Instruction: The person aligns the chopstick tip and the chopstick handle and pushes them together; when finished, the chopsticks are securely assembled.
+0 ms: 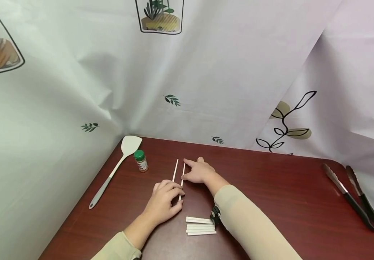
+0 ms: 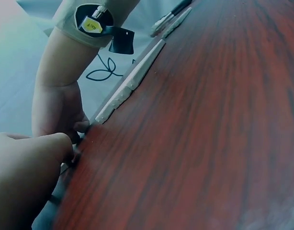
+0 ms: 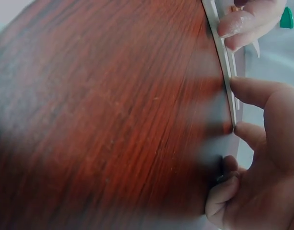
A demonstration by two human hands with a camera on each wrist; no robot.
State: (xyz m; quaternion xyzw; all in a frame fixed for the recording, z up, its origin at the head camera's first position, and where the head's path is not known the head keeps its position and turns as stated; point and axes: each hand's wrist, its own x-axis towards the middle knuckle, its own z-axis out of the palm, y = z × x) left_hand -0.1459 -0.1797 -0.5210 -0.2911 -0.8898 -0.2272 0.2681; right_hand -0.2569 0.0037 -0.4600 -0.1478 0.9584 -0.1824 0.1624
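Two thin white sticks (image 1: 175,170) lie nearly parallel on the dark red table, running away from me. My left hand (image 1: 164,200) rests palm down over their near part, its fingertips touching the right-hand stick (image 1: 183,169). White powder shows on those left fingertips (image 3: 233,26) in the right wrist view. From the right, my right hand (image 1: 200,172) touches the right-hand stick with thumb and index finger spread apart along its side. Its other fingers are bent. Nearer me lie several short white sticks (image 1: 201,228), partly beside the right wrist's black device.
On the left lie a white spatula with a grey handle (image 1: 117,168) and a green-capped spice jar (image 1: 141,161), which stands upright. Black-handled tongs (image 1: 352,202) lie spread at the right edge. Printed white cloth (image 1: 206,90) hangs behind the table (image 1: 265,187).
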